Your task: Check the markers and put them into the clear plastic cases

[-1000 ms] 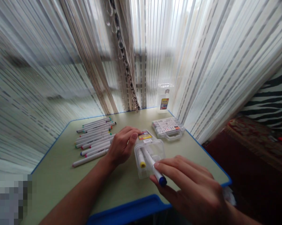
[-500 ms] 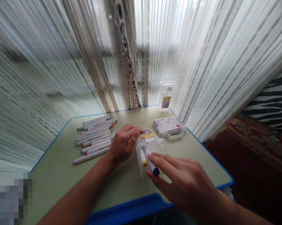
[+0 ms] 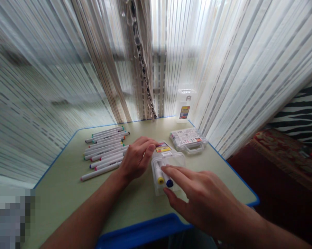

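Note:
A clear plastic marker case (image 3: 182, 159) lies on the table with its opening facing me. Inside are a white marker with a yellow end (image 3: 160, 180) and, to its right, a white marker with a dark blue end (image 3: 169, 183). My left hand (image 3: 137, 157) has its fingers together and their tips against the case's left edge near the label. My right hand (image 3: 200, 193) is at the opening, index fingertip on the blue-ended marker. Its thumb is spread below, apart from the marker. More white markers (image 3: 106, 152) with coloured ends lie in a row at left.
A second clear case (image 3: 188, 138) with markers and a handle lies at back right. Behind it stands an upright clear cover (image 3: 184, 107) with a label. The pale table (image 3: 67, 193) has a blue rim, and string curtains (image 3: 176, 52) hang around its back.
The blue-ended marker has moved deeper into the case, beside the yellow-ended one. My right thumb has come away from its end. My left hand stays at the case.

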### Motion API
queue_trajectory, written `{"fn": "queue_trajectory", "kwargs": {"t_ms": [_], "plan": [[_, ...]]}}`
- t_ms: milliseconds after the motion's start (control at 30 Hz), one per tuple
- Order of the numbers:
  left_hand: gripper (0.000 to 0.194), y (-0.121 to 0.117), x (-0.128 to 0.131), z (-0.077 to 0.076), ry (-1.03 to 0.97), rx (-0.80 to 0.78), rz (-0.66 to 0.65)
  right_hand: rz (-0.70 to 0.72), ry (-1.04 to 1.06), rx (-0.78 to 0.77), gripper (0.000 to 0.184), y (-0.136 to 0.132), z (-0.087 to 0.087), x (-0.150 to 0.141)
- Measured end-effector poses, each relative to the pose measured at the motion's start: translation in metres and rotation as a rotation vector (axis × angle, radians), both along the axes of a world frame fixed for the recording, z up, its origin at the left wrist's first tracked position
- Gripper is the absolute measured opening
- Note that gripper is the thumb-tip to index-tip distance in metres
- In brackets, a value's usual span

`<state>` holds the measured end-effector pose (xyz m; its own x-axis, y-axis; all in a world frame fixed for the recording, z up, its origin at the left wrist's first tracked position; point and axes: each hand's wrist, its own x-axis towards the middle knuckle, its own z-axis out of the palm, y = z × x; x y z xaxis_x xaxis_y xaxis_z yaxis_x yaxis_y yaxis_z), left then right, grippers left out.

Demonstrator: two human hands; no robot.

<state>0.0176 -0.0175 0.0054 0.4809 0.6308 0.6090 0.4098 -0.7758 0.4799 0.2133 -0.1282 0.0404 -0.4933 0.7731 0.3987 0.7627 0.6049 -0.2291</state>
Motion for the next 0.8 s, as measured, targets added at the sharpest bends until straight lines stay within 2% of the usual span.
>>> {"fn": "queue_trajectory", "kwargs": {"t_ms": [333, 600, 700, 800], "plan": [[0.04, 0.0, 0.0, 0.0, -0.003, 0.005, -0.007, 0.012, 0.025, 0.015, 0.032, -0.002, -0.001, 0.001], [0.041, 0.001, 0.0, -0.001, 0.003, -0.004, 0.004, 0.09, 0.175, 0.013, 0.039, -0.007, 0.009, 0.017], [0.041, 0.001, 0.0, -0.001, 0.007, 0.002, 0.009, 0.05, 0.154, -0.048, 0.042, -0.006, 0.012, 0.016], [0.041, 0.001, 0.0, -0.001, 0.007, 0.013, 0.002, 0.003, 0.026, -0.155, 0.045, -0.002, 0.013, 0.008]]}}
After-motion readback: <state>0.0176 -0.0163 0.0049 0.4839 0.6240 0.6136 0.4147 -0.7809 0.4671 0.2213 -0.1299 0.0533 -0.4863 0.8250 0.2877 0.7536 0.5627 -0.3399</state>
